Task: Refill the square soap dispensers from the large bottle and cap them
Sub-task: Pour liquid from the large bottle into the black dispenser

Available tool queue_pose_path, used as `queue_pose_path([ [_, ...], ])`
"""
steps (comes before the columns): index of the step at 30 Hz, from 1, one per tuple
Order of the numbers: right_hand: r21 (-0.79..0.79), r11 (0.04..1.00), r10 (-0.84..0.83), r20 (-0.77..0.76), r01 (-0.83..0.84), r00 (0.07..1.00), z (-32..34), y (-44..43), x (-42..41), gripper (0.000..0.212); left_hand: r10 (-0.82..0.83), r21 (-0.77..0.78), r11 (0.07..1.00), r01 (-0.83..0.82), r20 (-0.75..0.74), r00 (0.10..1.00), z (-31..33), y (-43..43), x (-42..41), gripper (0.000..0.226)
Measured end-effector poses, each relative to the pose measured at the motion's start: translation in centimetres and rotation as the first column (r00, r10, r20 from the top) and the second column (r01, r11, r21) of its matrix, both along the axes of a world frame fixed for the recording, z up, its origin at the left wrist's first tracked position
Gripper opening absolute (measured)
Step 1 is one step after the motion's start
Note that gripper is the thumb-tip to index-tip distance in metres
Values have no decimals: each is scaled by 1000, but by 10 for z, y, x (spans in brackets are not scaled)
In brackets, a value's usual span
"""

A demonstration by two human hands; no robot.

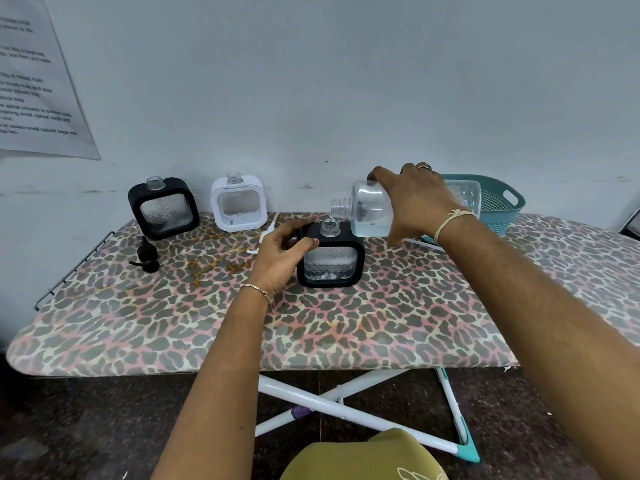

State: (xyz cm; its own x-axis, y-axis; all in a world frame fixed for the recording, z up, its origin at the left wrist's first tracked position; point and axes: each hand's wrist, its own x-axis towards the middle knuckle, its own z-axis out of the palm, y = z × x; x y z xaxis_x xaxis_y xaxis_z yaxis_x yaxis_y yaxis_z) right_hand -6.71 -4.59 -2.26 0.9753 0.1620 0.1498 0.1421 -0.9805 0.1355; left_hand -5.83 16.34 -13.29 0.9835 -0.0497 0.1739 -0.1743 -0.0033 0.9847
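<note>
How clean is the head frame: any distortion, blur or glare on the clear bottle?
Head view: soft even light, faint shadows beside the front black dispenser; wide-angle bowing curves the ironing board edges; wall notice at left is smeared; large bottle in the right hand shows mild highlights, no blown glare; centre sharp.

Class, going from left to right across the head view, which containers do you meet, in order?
rear black dispenser → white dispenser → front black dispenser → bottle → basket
</note>
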Motion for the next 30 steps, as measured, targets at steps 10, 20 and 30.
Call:
queue_pose_path([
  [10,9,1000,-6,-12,6,1000,0,0,-1,103,2,-4,1000,-2,0,1000,2,-1,-1,36],
  [20,2,1000,-4,-1,4,1000,0,0,0,105,3,2,1000,-3,0,1000,1,-1,-1,35],
  [30,-5,1000,-2,6,2,1000,0,0,0,104,-2,4,1000,2,2,1000,1,0,-1,35],
])
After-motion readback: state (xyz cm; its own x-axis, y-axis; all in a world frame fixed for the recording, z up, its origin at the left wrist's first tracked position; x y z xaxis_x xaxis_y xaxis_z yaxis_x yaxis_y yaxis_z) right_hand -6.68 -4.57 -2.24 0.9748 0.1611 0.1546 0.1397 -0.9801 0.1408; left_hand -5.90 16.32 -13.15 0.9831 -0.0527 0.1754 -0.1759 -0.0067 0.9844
